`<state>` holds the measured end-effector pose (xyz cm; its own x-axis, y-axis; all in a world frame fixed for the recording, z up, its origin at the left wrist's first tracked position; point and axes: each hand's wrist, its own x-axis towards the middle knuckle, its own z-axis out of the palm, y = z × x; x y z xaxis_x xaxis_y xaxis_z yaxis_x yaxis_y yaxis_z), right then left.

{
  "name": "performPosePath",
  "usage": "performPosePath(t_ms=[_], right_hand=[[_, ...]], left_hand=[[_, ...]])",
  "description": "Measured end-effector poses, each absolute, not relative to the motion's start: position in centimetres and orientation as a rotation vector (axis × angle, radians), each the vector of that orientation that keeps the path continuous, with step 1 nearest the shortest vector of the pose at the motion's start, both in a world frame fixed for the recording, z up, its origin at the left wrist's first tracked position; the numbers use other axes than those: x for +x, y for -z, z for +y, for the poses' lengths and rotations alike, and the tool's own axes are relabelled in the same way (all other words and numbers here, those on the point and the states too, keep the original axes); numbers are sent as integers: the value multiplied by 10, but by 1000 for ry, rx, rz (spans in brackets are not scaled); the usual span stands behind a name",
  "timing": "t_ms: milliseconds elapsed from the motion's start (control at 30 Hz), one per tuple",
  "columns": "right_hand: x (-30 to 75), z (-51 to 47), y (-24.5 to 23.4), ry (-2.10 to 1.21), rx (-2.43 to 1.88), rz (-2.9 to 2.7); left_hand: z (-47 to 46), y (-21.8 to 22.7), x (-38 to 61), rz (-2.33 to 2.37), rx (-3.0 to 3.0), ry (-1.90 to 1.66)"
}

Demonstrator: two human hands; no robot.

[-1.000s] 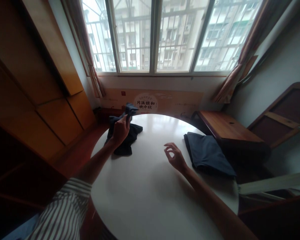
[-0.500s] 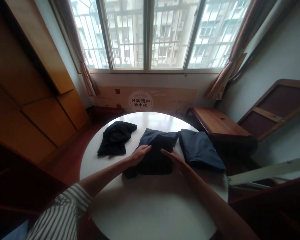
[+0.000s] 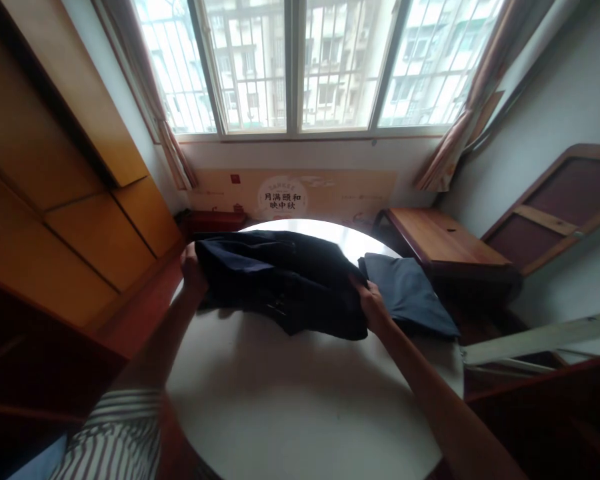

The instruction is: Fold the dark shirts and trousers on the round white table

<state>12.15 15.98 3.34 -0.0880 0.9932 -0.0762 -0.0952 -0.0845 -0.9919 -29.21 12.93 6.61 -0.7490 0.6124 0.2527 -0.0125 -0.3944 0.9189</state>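
A dark navy garment (image 3: pixel 290 273) stretches sideways between my two hands over the round white table (image 3: pixel 310 413). At its left end my left hand (image 3: pixel 193 270) is closed on the cloth, near the table's left rim. My right hand (image 3: pixel 374 305) grips the right end, with the thumb on top. The cloth sags and folds in the middle, and its lower edge hangs unevenly. A blue-grey folded garment (image 3: pixel 410 293) lies on the table just right of my right hand. Whatever lies behind the spread cloth is hidden.
Beyond the table, a printed banner (image 3: pixel 330 193) runs along the wall under the barred window. A low wooden table (image 3: pixel 445 237) stands at the back right, beside a leaning wooden panel (image 3: pixel 555 207). Wooden cabinets (image 3: pixel 95 227) line the left side. A pale bar (image 3: pixel 530 340) reaches toward the table's right rim.
My hands have moved apart, the left one far to the left. The dark cloth is now opened out wide between them, covering the view of the black garment on the left.
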Motion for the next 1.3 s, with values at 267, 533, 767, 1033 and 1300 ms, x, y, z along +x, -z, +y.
performPosePath(t_ms=[267, 533, 767, 1033, 1300], right_hand=[[123, 157, -30, -604, -1252, -2045], [124, 161, -25, -516, -1324, -2042], [123, 164, -20, -413, -1113, -1908], [92, 167, -92, -554, -415, -2303], [78, 132, -133, -279, -646, -2020]], left_hand=[[90, -63, -302, 2002, 1863, -1785], [49, -44, -216, 1598, 2280, -517], [19, -68, -199, 1464, 2022, -680], [68, -128, -157, 1389, 2329, -867], [150, -111, -130, 981, 2047, -978]])
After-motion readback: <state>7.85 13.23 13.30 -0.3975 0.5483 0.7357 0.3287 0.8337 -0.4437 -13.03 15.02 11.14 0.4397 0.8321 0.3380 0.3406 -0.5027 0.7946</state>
